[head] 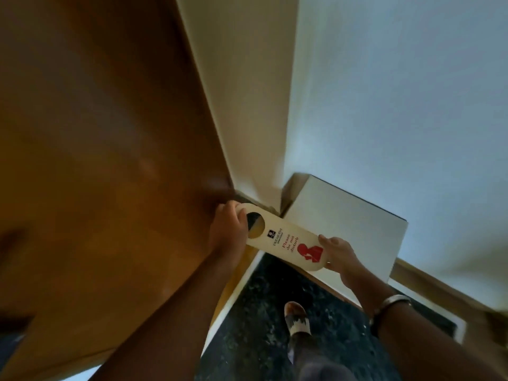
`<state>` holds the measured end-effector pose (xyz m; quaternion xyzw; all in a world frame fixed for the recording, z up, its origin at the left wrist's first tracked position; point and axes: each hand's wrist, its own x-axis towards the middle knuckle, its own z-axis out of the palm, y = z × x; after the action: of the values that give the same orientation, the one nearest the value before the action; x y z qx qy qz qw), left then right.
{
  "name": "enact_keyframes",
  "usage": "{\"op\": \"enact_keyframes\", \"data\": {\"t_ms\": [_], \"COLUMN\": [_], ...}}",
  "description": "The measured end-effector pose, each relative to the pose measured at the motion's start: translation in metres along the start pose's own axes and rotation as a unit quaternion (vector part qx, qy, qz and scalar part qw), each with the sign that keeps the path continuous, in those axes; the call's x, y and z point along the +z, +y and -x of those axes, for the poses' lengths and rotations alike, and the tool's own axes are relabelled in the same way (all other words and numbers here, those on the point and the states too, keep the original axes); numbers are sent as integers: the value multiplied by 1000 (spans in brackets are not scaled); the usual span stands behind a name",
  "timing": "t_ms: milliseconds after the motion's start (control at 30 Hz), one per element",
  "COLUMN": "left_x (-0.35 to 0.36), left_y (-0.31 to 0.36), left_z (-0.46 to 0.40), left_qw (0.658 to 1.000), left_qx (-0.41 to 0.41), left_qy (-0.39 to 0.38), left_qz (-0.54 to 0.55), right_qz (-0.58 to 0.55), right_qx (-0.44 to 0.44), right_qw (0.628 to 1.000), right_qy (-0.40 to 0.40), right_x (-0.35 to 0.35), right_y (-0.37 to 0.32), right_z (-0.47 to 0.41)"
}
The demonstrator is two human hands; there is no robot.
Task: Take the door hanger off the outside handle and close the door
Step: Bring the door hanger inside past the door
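The wooden door [90, 166] fills everything to the left of our hands, its brown face running down past our left forearm, and our left hand [226, 232] lies against it near its edge. Beyond our hands and to the right rises the pale wall [398, 92], with a white boxy block [349, 232] jutting out just behind our right hand [339, 257]. Below both hands lies the dark speckled floor [264, 312], where one sandalled foot [297, 317] stands under our right wrist. Between our two hands stretches the door hanger [286, 239], a cream card printed with "Please do not disturb" and a red figure; it lies slanted, its round hole close to our left hand and its rounded plain end in our right. Our left hand is closed on the hole end, fingers curled over the rim of the card. Our right hand pinches the opposite end, thumb on the printed face and the other fingers behind it. A pale bracelet [391, 302] circles our right wrist. The handle itself is hidden behind our left hand, so we cannot tell whether the hanger is clear of it.
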<state>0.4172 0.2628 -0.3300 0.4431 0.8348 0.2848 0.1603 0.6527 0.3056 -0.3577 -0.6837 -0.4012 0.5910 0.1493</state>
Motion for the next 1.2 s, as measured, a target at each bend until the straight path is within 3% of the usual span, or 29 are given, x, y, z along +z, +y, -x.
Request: {"op": "enact_keyframes", "data": {"t_ms": [167,333,567,733,833,900,1000,1100,1200], "left_x": [137,269,371,393,396,397,395,375,312], "left_y": [-17,-36,-52,-61,-71,-78,-85,-87,-92], "left_z": [-55,-76,-78,-60,-46,-42,-42,-41,-42], "left_qw": [983,959,941,941,926,901,876,892,904], "left_qx": [-75,-138,-68,1,100,155,190,170,127], "left_qy": [-165,-247,-330,-334,-347,-374,-394,-352,-316], "left_qz": [-7,-19,-21,-58,-115,-158,-202,-226,-257], "right_qz": [44,71,142,291,482,565,606,641,661], "right_qx": [47,157,174,-6,-126,-105,-72,-92,-170], "right_qw": [995,972,960,949,867,817,791,761,729], "right_qy": [75,160,169,121,11,-45,-56,-43,-51], "right_x": [-21,-50,-72,-53,-36,-24,-14,-13,-4], "right_y": [62,142,204,208,211,213,209,197,160], "right_z": [-126,-220,-267,-265,-267,-270,-272,-266,-245]}}
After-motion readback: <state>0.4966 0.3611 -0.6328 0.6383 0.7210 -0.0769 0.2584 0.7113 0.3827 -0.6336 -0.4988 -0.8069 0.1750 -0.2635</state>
